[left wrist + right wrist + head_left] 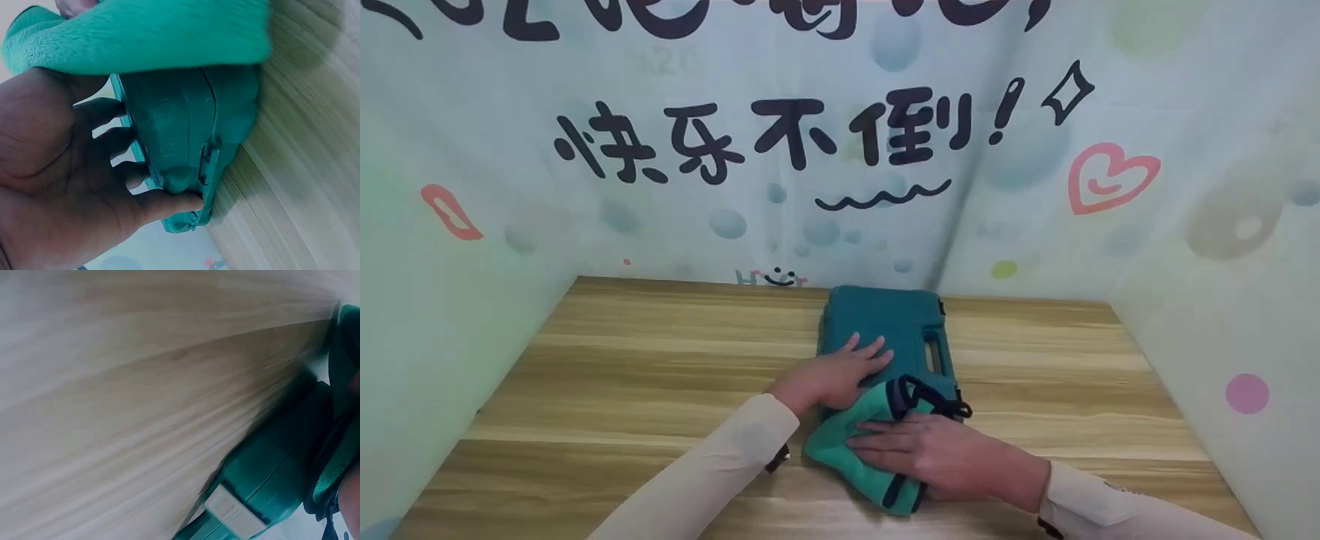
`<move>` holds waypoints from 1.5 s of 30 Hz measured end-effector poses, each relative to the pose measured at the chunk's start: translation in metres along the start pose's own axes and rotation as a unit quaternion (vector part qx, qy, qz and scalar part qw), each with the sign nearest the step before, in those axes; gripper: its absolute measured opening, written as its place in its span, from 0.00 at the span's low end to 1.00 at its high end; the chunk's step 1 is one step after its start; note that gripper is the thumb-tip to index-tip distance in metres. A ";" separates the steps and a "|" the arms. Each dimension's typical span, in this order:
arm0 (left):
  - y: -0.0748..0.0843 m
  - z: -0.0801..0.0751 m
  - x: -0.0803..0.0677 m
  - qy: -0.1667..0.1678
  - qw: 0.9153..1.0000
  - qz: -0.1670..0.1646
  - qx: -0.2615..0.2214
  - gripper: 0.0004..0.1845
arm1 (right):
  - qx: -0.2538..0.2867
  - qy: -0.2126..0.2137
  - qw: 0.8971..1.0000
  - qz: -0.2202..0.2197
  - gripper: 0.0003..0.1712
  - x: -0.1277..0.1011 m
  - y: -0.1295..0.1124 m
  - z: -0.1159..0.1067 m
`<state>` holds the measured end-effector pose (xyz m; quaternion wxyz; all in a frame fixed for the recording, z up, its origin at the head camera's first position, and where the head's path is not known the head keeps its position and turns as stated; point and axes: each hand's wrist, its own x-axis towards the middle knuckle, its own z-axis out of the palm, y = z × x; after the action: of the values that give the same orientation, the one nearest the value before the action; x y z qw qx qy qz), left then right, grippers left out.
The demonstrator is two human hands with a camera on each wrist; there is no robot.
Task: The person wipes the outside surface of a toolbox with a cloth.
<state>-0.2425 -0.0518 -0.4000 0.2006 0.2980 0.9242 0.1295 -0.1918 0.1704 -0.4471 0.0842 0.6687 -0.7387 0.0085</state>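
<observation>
A teal plastic case (pixel 885 311) with a side handle lies flat on the table, its long side running away from me. My left hand (pixel 840 373) rests on its lid with the fingers spread; in the left wrist view the fingertips touch the case's edge. Over the near end of the case lies a green fleecy cloth item (pixel 836 442) with black edging and a black cord (pixel 937 397). The right hand (pixel 937 454) lies on this cloth with its fingers straight and together. Its thumb is hidden in the head view.
The wood-grain table (pixel 660 375) extends on both sides of the case. A printed curtain (pixel 720 67) stands behind the table and along both sides. In the right wrist view a pale patch (pixel 233 512) shows on the case's side.
</observation>
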 end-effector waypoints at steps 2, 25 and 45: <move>0.001 -0.001 0.000 -0.002 1.000 0.002 0.003 0.32 | 0.004 -0.007 1.000 -0.004 0.33 0.006 -0.001 0.001; -0.003 -0.005 -0.004 0.012 1.000 0.006 -0.019 0.39 | -0.042 -0.032 0.998 -0.025 0.32 0.072 -0.006 0.011; -0.004 -0.004 -0.005 -0.012 1.000 0.018 0.003 0.39 | -0.096 -0.024 0.993 -0.072 0.27 0.024 0.002 0.006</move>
<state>-0.2426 -0.0587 -0.3960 0.2084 0.3167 0.9166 0.1269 -0.1961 0.1463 -0.4492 0.1305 0.7092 -0.6877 -0.0843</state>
